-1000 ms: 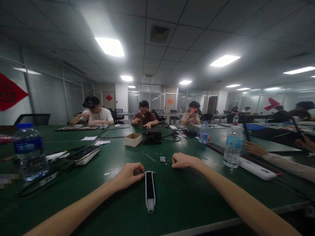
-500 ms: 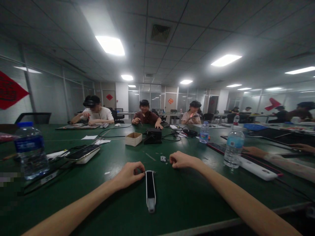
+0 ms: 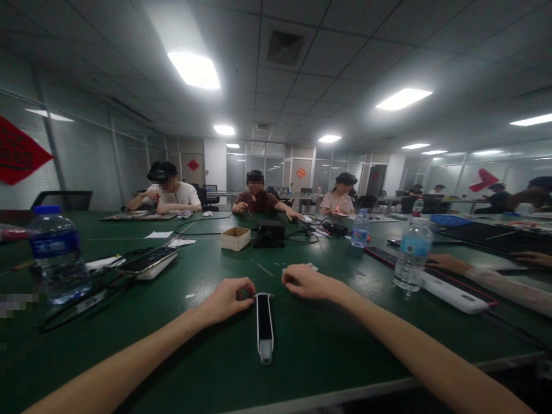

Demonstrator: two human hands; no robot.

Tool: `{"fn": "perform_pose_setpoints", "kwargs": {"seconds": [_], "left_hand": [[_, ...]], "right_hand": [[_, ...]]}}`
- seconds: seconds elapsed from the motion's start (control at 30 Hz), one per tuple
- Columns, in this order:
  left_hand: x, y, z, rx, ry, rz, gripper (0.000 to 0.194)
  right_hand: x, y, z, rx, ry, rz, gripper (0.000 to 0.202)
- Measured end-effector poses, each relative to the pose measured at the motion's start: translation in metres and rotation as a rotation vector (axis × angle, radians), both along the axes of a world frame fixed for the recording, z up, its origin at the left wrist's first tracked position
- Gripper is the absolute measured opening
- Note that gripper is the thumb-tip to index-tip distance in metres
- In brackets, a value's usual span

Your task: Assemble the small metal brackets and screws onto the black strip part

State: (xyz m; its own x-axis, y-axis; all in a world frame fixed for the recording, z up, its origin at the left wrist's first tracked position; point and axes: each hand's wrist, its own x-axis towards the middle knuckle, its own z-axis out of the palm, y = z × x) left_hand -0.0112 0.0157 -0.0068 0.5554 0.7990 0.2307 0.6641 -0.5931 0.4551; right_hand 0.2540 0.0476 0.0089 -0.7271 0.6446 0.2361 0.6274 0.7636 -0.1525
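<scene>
A slim white scanning pen (image 3: 264,325) with a long black face and a grey tip lies on the green table (image 3: 207,368), tip toward me. My left hand (image 3: 228,299) is closed, thumb and fingertips pinched at the pen's far left corner, where a small silvery bit shows. My right hand (image 3: 308,282) hovers low or rests on the table, right of the pen and a little beyond it. Its fingers are curled in, and whatever they may hold is hidden. Small whitish parts (image 3: 313,267) show just behind this hand, partly covered by it.
An open cardboard box (image 3: 235,239) and a black device (image 3: 269,233) stand ahead. Bottles stand at left (image 3: 58,259) and right (image 3: 413,259). A phone (image 3: 149,260) lies on a white case at left. A co-worker's arm (image 3: 478,273) reaches in at right; other people sit opposite.
My right hand has moved left, closer to the pen, and now covers part of the small whitish parts. My left hand stays at the pen's far end. The view has shifted slightly.
</scene>
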Motion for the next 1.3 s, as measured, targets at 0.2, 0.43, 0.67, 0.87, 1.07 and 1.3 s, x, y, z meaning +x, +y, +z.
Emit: {"fn": "perform_pose_setpoints", "kwargs": {"seconds": [0.2,0.43,0.67,0.87,1.07,1.3], "left_hand": [[0.001,-0.001,0.000,0.012,0.017,0.017,0.019],[0.002,-0.004,0.002,0.038,0.047,0.033,0.019],[0.000,0.001,-0.001,0.009,0.020,0.010,0.022],[0.001,-0.001,-0.001,0.016,0.016,0.005,0.022],[0.001,0.000,-0.001,0.006,0.005,0.001,0.022],[0.002,-0.002,0.000,0.015,0.007,0.004,0.023]], "right_hand": [[-0.017,-0.012,-0.007,-0.027,0.072,0.056,0.014],[-0.018,-0.015,-0.008,-0.131,0.124,0.054,0.016],[-0.015,-0.009,-0.012,-0.170,0.170,0.091,0.016],[-0.015,-0.009,-0.013,-0.143,0.170,0.120,0.014],[-0.020,-0.013,-0.017,-0.126,0.218,0.103,0.017],[-0.022,-0.011,-0.022,-0.088,0.212,0.060,0.028]]}}
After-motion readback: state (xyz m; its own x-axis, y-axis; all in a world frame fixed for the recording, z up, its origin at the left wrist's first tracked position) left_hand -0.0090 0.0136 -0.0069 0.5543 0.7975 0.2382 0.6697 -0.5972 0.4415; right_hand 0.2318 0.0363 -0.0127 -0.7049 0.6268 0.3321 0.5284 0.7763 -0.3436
